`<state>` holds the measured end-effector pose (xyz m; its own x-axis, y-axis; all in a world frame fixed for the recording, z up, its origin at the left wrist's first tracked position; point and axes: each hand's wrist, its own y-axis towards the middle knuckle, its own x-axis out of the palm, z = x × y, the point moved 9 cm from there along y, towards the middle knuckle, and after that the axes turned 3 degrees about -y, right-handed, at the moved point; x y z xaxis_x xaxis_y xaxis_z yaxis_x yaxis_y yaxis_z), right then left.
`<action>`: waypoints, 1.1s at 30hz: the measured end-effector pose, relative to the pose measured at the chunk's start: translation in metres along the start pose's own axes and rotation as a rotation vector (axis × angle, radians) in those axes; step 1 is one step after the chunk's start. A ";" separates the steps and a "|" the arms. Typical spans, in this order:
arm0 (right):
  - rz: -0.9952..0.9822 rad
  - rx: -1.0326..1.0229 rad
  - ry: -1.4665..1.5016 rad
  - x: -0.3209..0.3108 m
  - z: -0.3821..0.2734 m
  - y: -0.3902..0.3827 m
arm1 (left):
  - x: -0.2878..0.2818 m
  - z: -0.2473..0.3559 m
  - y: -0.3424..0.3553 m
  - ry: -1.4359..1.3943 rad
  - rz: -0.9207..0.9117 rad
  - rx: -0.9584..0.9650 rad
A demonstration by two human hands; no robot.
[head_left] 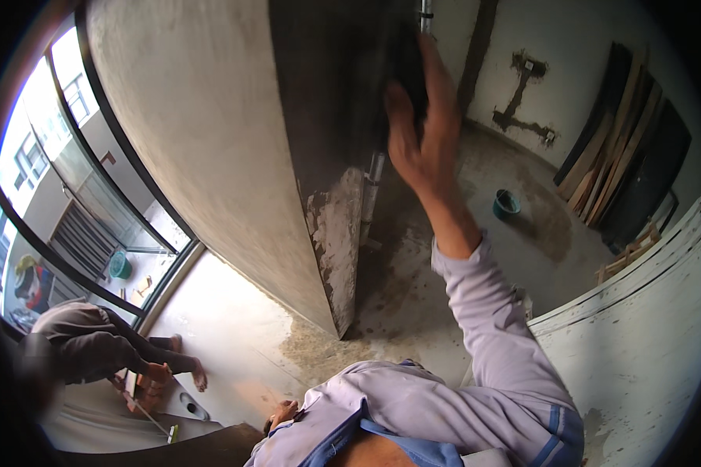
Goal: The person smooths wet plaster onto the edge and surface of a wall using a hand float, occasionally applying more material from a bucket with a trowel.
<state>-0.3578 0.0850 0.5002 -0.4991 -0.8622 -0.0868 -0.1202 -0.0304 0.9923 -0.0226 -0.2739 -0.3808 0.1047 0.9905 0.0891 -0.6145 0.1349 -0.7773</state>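
Note:
My right hand [427,148] is raised against the narrow end of a wall, its thumb and fingers closed round a dark, trowel-like tool [407,74]. The tool is blurred against the dark grey, wet-looking plaster [327,93], so its exact shape does not show. Below that plaster is a rough, patchy strip of bare wall [336,233]. A shiny metal bar [372,187] stands along the strip's right edge. Low beside my body, my left hand [286,411] has its fingers curled; a small dark thing shows by it, too unclear to name.
Another person [93,335] bends low at the left, near the glass door frame [101,163]. A green bucket [506,204] stands on the stained floor to the right. Boards [619,140] lean on the back wall. A pale curved panel [639,342] rises close on my right.

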 end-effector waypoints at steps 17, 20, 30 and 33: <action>-0.076 -0.023 0.004 0.001 -0.017 -0.040 | 0.015 0.164 -0.094 0.349 0.333 0.078; -0.041 -0.120 0.061 0.016 -0.033 0.006 | 0.016 0.190 -0.095 0.273 0.391 0.118; -0.306 0.259 0.017 0.006 0.015 -0.213 | 0.032 0.128 -0.073 0.089 0.339 0.087; -0.143 0.059 -0.022 0.001 -0.007 -0.118 | 0.021 0.109 -0.074 0.107 0.318 0.052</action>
<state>-0.3382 0.0846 0.3837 -0.4917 -0.8398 -0.2299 -0.2417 -0.1220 0.9627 -0.0600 -0.2601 -0.2531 -0.0187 0.9750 -0.2213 -0.6681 -0.1768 -0.7227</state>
